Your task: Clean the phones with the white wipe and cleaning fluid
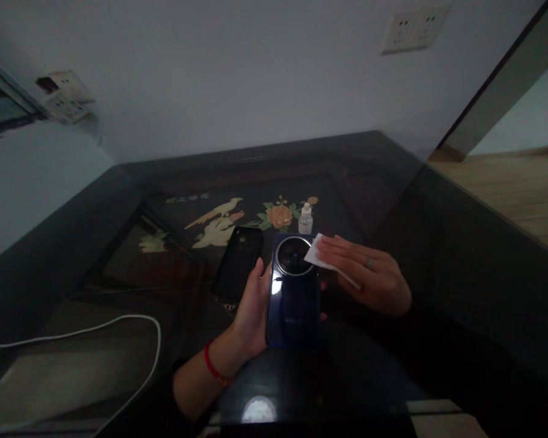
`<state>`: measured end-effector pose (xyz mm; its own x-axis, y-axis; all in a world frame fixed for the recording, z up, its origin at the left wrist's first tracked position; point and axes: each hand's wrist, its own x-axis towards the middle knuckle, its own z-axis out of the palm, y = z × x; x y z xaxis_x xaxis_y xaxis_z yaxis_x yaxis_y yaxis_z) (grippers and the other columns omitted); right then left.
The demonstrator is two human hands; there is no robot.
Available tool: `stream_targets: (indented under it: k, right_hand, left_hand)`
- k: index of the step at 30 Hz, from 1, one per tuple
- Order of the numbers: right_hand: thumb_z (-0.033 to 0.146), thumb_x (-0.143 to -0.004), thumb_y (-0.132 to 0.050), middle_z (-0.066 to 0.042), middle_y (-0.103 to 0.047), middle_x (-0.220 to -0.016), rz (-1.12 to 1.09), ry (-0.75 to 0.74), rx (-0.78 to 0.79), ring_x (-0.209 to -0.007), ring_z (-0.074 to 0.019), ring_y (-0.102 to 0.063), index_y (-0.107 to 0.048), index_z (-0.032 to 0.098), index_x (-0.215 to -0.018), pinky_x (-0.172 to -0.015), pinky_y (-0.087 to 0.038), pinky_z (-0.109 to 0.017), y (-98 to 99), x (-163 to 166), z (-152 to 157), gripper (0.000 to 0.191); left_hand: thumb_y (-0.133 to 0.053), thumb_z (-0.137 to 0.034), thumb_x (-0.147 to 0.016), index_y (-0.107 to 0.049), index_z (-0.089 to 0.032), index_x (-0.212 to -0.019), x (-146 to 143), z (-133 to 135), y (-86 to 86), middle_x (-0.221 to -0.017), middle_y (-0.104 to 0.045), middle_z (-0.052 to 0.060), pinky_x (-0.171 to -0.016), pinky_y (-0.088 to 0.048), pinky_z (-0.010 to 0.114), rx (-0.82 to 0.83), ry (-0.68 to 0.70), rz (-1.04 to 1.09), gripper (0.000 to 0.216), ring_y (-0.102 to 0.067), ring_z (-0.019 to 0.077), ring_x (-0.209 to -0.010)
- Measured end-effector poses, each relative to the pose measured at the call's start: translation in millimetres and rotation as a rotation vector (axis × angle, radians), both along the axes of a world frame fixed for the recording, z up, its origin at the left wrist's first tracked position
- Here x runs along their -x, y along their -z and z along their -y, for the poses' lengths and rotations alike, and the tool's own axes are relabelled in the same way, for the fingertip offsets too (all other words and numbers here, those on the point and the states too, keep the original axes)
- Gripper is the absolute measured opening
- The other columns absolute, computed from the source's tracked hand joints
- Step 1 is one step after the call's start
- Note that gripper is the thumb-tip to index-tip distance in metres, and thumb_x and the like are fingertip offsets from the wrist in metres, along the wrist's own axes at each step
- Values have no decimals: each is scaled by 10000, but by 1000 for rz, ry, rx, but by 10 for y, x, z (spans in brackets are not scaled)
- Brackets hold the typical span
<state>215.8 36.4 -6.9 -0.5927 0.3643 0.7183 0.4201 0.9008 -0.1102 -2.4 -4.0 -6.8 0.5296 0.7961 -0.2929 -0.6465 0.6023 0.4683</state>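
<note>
A dark blue smartphone (294,310), its back with a large round camera ring turned up, rests in my left hand (251,313). The left thumb lies along its left edge, and fingertips show past its right edge. My right hand (369,274) pinches a folded white wipe (322,255) whose corner is at the right rim of the camera ring; whether it touches I cannot tell. Left of the phone, a black phone case (238,261) lies on the table. Just beyond the phone stands a small clear bottle (305,220) with a white cap.
The dark glossy table (347,176) bears a bird-and-flower picture and reaches to the wall. A white cable (119,319) curves over its left side. Wall sockets (415,29) are at upper right, with more sockets (68,97) at left.
</note>
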Motion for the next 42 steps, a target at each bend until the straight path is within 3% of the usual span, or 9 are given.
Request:
stream_targets:
  k: [5,11,17,21,27,35,38,42]
  right_hand:
    - [43,-901,-478,-183,-621,-1275,-55,50,69,-1261,-237,-537,-551,101,-1269,-1031,-497,-472,46,53,8,380]
    - [104,-946,-450,-190,-641,-1242,29,-148,31,-1298,-237,-493,-566,57,-1228,-1047,-482,-447,74,203,128,309]
    - [130,-946,-455,-164,-710,-1117,86,-266,-39,-1218,-234,-573,-595,31,-1168,-986,-537,-408,74,187,143,281]
    - [93,-899,-520,-165,-699,-1141,-2,-148,-33,-1188,-222,-600,-565,74,-1240,-957,-558,-404,39,64,59,344]
    - [16,-883,-497,-134,-655,-1240,-144,104,46,-1206,-209,-588,-541,146,-1311,-1024,-513,-415,52,14,-1,449]
    - [100,-959,-420,-176,-660,-1216,4,-199,26,-1276,-232,-518,-552,50,-1250,-1027,-504,-440,82,230,165,323]
    - [92,-945,-438,-159,-716,-1102,28,-269,-36,-1220,-225,-570,-602,35,-1153,-994,-534,-400,70,245,196,271]
    - [106,-906,-517,-172,-728,-1056,6,-221,-74,-1135,-228,-634,-604,35,-1157,-925,-579,-367,27,143,135,274]
  left_hand:
    - [-322,-553,-944,-365,-294,-1413,-93,124,23,-1295,-590,108,-907,-464,549,-13,100,-44,537,-599,317,-1126]
    - [-280,-533,-959,-406,-194,-1398,-186,188,75,-1145,-654,125,-934,-459,481,55,98,-114,569,-624,274,-1054]
    - [-287,-508,-963,-444,-182,-1364,-116,75,28,-1100,-667,121,-929,-468,452,20,-67,-139,541,-640,258,-1006]
    - [-293,-536,-953,-422,-241,-1378,-50,18,-33,-1146,-655,108,-902,-481,494,1,-88,-82,533,-641,274,-1019]
    - [-300,-561,-943,-404,-267,-1382,-82,93,-24,-1238,-622,120,-858,-489,558,22,16,-61,539,-623,321,-1079]
    - [-345,-565,-934,-416,-210,-1399,-194,222,31,-1120,-666,110,-936,-455,466,95,90,-81,589,-631,276,-1038]
    - [-371,-544,-933,-459,-182,-1365,-162,151,21,-1118,-667,115,-935,-459,426,63,-7,-112,571,-638,262,-1013]
    - [-337,-518,-951,-445,-218,-1371,-86,67,-17,-1157,-656,106,-924,-474,441,35,-104,-143,528,-638,252,-1015]
